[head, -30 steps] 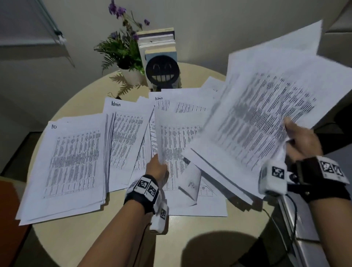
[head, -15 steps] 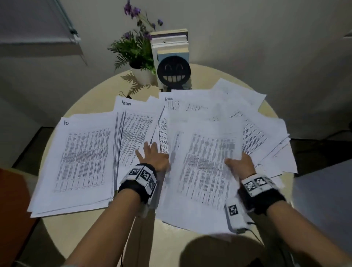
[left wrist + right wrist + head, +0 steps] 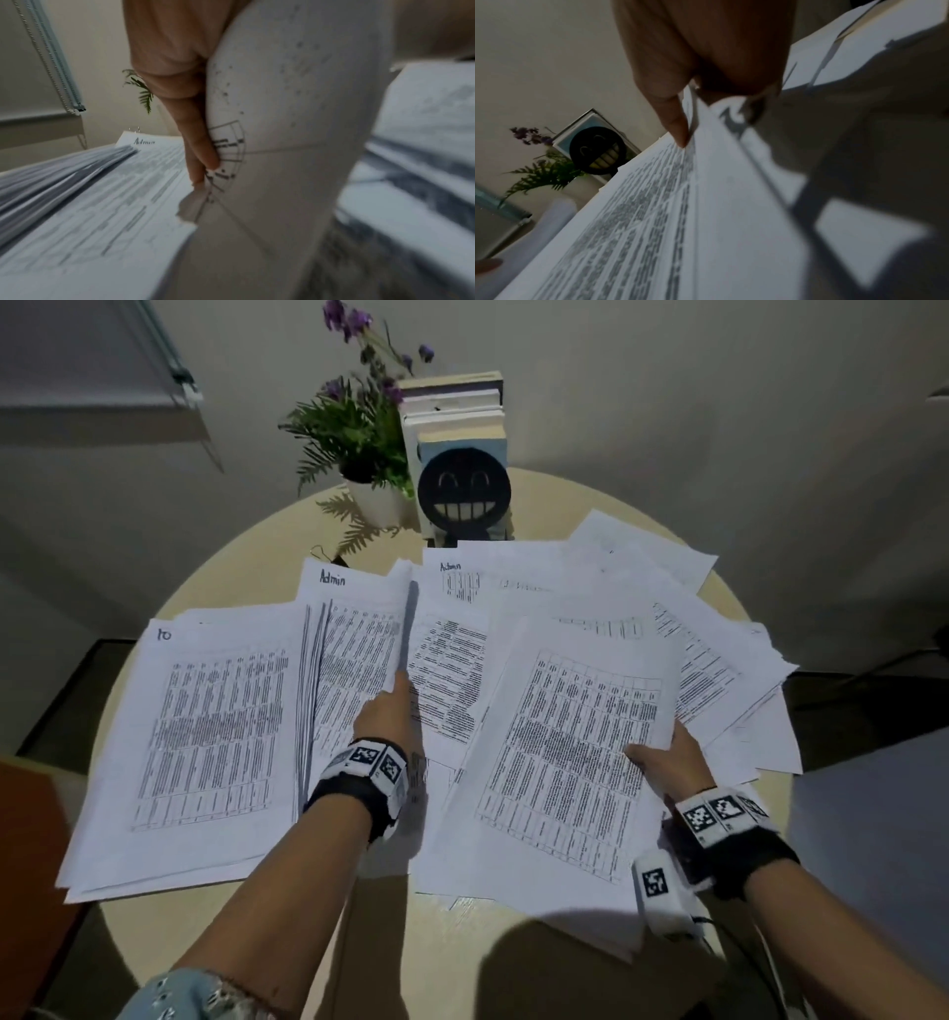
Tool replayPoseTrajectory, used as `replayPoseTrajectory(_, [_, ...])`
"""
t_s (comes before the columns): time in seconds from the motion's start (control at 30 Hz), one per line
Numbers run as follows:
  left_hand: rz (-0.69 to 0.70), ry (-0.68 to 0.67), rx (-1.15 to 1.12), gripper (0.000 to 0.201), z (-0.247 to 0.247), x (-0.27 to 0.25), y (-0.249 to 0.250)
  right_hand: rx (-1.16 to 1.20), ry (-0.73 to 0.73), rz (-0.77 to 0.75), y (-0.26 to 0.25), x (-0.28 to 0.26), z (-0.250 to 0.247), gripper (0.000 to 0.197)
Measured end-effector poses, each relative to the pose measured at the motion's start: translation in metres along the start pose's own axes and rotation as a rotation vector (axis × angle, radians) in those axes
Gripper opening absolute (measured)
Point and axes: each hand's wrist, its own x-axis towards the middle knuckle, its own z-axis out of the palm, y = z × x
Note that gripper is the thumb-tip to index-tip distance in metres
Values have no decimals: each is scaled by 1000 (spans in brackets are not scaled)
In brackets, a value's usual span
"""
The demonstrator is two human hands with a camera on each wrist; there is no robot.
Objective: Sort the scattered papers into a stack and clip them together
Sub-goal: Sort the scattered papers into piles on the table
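Observation:
Printed sheets cover the round table (image 3: 477,958). One pile marked "IO" (image 3: 205,737) lies at the left, and a pile marked "Admin" (image 3: 354,639) sits beside it. My left hand (image 3: 398,695) holds up the right edge of a sheet (image 3: 282,121) in the middle, which curls against its fingers (image 3: 203,154). My right hand (image 3: 660,755) grips the right edge of a loose bundle (image 3: 565,752) lying at the front right, with a finger (image 3: 677,125) on top. More loose sheets (image 3: 719,660) fan out behind it. A small black clip (image 3: 328,554) lies near the plant pot.
A potted plant (image 3: 359,449) and upright books behind a black smiling-face bookend (image 3: 463,492) stand at the table's far edge. The bundle hangs over the table's front right edge. A window blind (image 3: 174,377) hangs at the upper left.
My right hand brought the raised bundle down onto the table and still grips its right edge. My left hand went from lying flat on the papers to lifting a sheet's edge.

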Motion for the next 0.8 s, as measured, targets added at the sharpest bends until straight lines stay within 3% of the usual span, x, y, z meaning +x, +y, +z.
replayPoseTrajectory(0.07, [19,34,-42,68,-12,-6,8,-63,-37,-3,-5,-2,-3,13])
replayPoseTrajectory(0.17, [120,159,-168,62,-27,-31,38,-37,-39,-43,-7,-2,-2,8])
replayPoseTrajectory(0.23, [265,190,-167,68,-22,-49,68,55,-75,-52,-7,-5,4,13])
replayPoseTrajectory(0.3, [355,84,-179,82,-8,-63,98,199,-127,-45,-5,-6,10,44])
replayPoseTrajectory(0.4, [404,-213,-328,92,15,-66,125,375,-257,-55,3,1,8,93])
replayPoseTrajectory(0.5, [415,-482,-480,87,29,-69,128,399,-365,-9,-4,-8,4,95])
replayPoseTrajectory(0.57, [362,-500,-619,85,35,-64,115,337,-374,-8,-12,-15,2,87])
replayPoseTrajectory(0.63, [195,-239,-645,80,33,-48,90,321,-268,0,-13,-15,3,62])
replayPoseTrajectory(0.7, [-103,5,-464,80,26,-32,59,295,-182,-33,-10,-13,4,47])
replayPoseTrajectory(0.77, [-269,-30,-329,82,24,-29,34,283,-207,-44,-12,-14,7,45])
replayPoseTrajectory(0.8, [-253,-86,-312,82,29,-29,28,254,-250,-45,-13,-15,10,45])
